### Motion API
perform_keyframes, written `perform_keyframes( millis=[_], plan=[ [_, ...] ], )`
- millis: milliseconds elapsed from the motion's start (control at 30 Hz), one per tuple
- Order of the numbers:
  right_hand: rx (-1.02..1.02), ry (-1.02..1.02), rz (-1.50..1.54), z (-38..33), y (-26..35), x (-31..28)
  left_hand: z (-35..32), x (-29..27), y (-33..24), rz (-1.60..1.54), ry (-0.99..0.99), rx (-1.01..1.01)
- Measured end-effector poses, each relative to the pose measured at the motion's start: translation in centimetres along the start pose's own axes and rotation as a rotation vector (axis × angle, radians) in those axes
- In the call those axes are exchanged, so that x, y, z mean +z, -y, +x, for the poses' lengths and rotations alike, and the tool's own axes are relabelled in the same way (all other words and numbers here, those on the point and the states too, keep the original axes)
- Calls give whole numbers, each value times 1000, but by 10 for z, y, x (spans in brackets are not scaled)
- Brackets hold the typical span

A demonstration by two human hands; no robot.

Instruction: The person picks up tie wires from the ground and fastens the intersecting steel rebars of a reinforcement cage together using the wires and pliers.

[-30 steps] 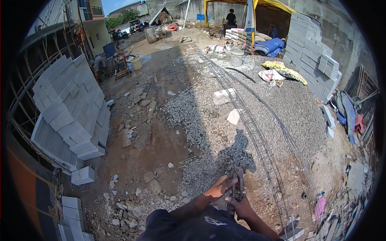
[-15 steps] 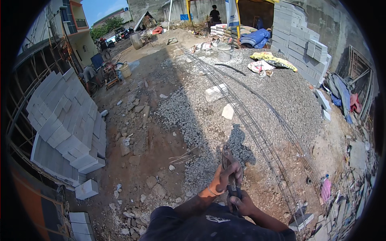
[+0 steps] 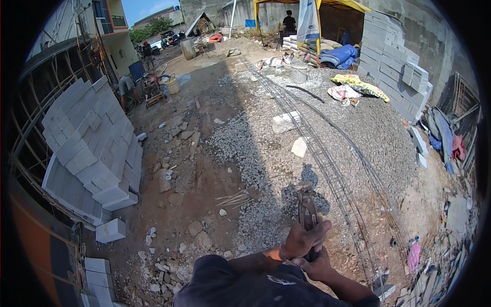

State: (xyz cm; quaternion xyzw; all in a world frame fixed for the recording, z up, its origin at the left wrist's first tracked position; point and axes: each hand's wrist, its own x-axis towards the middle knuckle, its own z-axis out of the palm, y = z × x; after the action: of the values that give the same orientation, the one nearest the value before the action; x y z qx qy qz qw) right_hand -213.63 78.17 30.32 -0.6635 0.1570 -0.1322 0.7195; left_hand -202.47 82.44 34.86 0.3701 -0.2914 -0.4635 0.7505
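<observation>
A pair of dark, worn metal pincers (image 3: 307, 211) points forward from my hands, with its head farthest from me. My left hand (image 3: 302, 240) is closed around the handles, the thumb and fingers wrapped over them. Just below and to the right, my right hand (image 3: 318, 264) is closed at the lower ends of the handles, against the left hand. Parts of the handles are hidden by my fingers. Beyond the tool head lie grey gravel (image 3: 255, 169) and my own shadow.
A long steel rebar cage (image 3: 327, 169) runs across the gravel on my right. White block pieces (image 3: 286, 122) lie beside it. Pale block stacks stand left (image 3: 97, 148) and far right (image 3: 394, 66). Thin sticks (image 3: 235, 198) and rubble litter the ground. Other people (image 3: 289, 23) are farther off.
The pincers have come more into view and moved right in the picture, their head pointing forward. Both hands have shifted right and lie closer together. The whole view has turned slightly left.
</observation>
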Motion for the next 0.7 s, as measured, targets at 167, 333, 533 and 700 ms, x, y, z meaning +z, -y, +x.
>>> perform_keyframes(
  millis=[167,333,533,700],
  plan=[
    [205,29,-144,3,-28,-20,8,-11,16,34,-50,-41],
    [174,394,-91,13,-13,-37,-3,-17,13,39,30,-35],
    [-21,379,-127,3,5,-21,-12,-14,-8,-200,412,32],
    [-6,442,7,-7,38,-11,-19,-2,-26,-284,546,-94]
  ],
)
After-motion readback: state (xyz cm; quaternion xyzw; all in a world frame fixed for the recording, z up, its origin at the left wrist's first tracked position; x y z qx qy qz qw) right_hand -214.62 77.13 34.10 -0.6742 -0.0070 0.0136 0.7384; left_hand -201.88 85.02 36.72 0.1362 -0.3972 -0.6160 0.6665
